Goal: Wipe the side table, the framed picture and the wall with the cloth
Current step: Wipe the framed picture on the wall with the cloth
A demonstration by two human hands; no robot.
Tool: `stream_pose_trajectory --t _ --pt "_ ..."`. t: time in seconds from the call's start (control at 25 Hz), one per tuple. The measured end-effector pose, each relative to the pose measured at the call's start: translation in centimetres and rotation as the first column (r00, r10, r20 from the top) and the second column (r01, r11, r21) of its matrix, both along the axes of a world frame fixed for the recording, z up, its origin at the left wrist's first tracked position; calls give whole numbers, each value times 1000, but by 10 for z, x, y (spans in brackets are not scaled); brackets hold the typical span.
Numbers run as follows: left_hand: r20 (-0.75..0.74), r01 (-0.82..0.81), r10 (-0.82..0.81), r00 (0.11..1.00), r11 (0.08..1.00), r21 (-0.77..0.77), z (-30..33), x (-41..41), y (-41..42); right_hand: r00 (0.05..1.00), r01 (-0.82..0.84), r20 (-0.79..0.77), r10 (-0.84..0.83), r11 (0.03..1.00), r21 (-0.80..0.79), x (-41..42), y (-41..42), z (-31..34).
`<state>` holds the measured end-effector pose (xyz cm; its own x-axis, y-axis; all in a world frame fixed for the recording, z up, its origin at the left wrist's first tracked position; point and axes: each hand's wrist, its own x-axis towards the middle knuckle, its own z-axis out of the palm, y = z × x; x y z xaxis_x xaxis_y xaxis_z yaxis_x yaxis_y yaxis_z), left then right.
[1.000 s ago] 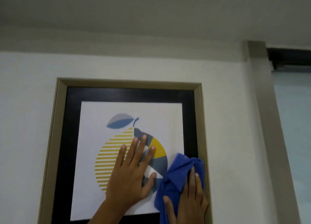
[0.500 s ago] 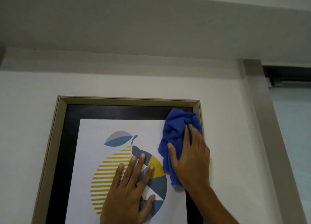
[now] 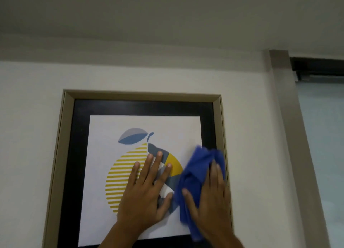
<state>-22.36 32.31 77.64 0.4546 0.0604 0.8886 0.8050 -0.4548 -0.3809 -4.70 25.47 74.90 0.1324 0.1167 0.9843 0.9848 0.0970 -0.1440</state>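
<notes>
Beige-framed fruit print (image 3: 167, 128): wiping judged part-done, right border in hand. Flat-fingered right hand (image 3: 214, 197) presses crumpled blue cloth (image 3: 197, 166); left hand (image 3: 145, 193), fingers spread, braces it.

Left hand (image 3: 143, 190), right hand (image 3: 212, 197): both bare. Forearms (image 3: 119, 236) bare down to the view's lower edge. Fingernails (image 3: 150, 156) short, trimmed. Fingers long, slender.

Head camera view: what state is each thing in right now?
Framed picture, hanging upright on the wall.
Blue cloth, bunched, pressed against the picture's right edge.
Left hand, flat on the picture, fingers spread.
Right hand, flat on the cloth, pressing it.
</notes>
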Motion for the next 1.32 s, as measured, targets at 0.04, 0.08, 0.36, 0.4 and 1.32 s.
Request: stream_pose_trajectory --t 0.04,0.08,0.36,0.4,1.32 --pt "-1 3 -3 1000 1000 11 1 1 -1 1000 -18 12 18 1000 -3 13 6 31" --pt "-2 4 -4 1000 1000 17 0 1 -3 1000 -21 0 21 999 -35 17 7 61" --pt "-5 -40 41 999 998 50 3 1 3 1000 15 -14 -14 994 106 12 23 120" --pt "-5 -53 53 999 997 52 3 1 3 1000 -15 -18 17 996 85 10 21 93" --pt "-8 -9 10 1000 1000 29 -4 1 4 992 -114 -67 111 992 -45 9 16 45"
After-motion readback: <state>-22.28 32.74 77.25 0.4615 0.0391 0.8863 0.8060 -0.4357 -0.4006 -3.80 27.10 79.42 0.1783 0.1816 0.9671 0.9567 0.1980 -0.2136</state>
